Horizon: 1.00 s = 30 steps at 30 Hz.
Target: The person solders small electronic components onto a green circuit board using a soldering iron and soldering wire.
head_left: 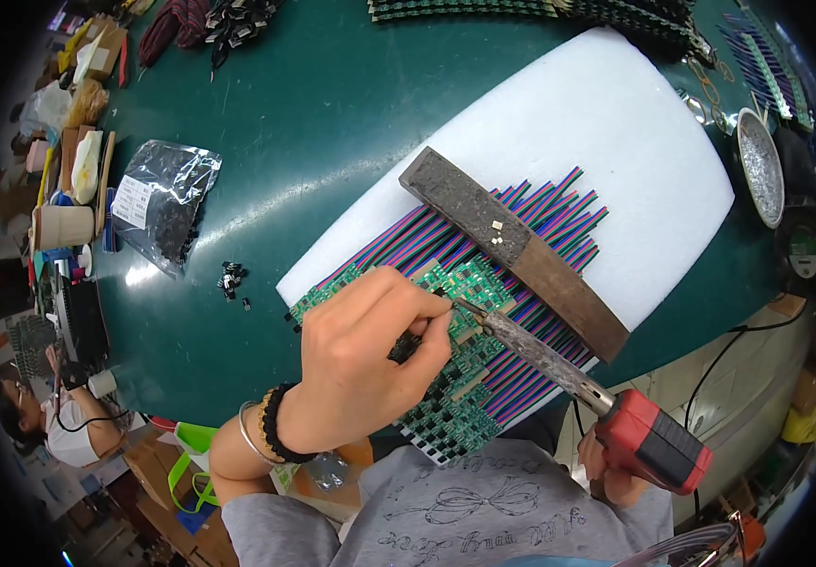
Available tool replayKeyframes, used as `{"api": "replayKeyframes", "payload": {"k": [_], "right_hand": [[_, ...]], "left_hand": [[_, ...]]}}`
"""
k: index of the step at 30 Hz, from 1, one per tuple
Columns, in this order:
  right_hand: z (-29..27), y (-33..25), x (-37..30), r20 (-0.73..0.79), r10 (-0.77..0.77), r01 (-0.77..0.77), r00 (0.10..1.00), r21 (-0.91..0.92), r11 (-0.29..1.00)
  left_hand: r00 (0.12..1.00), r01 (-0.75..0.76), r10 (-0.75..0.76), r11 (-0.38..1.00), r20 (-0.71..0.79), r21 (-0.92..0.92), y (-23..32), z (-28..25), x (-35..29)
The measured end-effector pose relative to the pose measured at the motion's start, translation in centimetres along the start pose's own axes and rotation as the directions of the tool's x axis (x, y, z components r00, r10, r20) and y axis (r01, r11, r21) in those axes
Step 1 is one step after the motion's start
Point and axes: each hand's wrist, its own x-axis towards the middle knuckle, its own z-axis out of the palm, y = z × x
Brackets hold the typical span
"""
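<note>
My left hand (365, 345) is closed in a pinch over the green circuit boards (469, 283). A small black component (441, 294) shows at its fingertips, and more dark parts are partly hidden under the curled fingers. My right hand (616, 477) grips a red and black soldering iron (658, 442). The iron's tip reaches the boards right beside my left fingertips. Rows of boards lie side by side with multicoloured wires (394, 236) running from them. A dark bar (559, 283) lies across the wires, with a few tiny pale pieces on it.
Beneath the boards is a white foam sheet (606, 104) on a green table (266, 113). A silvery bag (164, 203) and loose black components (230, 279) lie left. A metal dish (759, 168) stands right; more boards (465, 9) are at the back. Another person (77, 430) sits far left.
</note>
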Motion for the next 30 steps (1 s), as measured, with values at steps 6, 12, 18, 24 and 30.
{"api": "replayKeyframes", "payload": {"k": [6,12,18,24,30], "right_hand": [[0.2,-0.2,-0.3,-0.008,0.007,-0.007,1.000,-0.012,1.000],[0.1,-0.2,1.7,-0.019,0.008,-0.009,1.000,-0.016,1.000],[1.0,-0.5,1.2,-0.127,0.101,-0.108,0.987,-0.049,0.993],[1.5,-0.5,4.0,0.181,-0.120,0.091,0.976,0.164,0.982],[3.0,-0.6,4.7,-0.104,-0.199,0.216,0.974,0.184,0.959]], "left_hand": [[1.000,-0.002,0.002,1.000,0.000,-0.008,0.1,0.0,0.1],[1.000,0.003,-0.003,1.000,-0.004,-0.007,0.1,0.1,0.1],[1.000,-0.008,0.008,1.000,0.004,0.008,0.0,0.1,0.3],[0.999,0.002,-0.002,1.000,-0.036,0.004,-0.3,-0.4,-0.7],[0.978,-0.153,0.149,0.988,-0.146,-0.012,-0.4,-0.4,-1.3]]}}
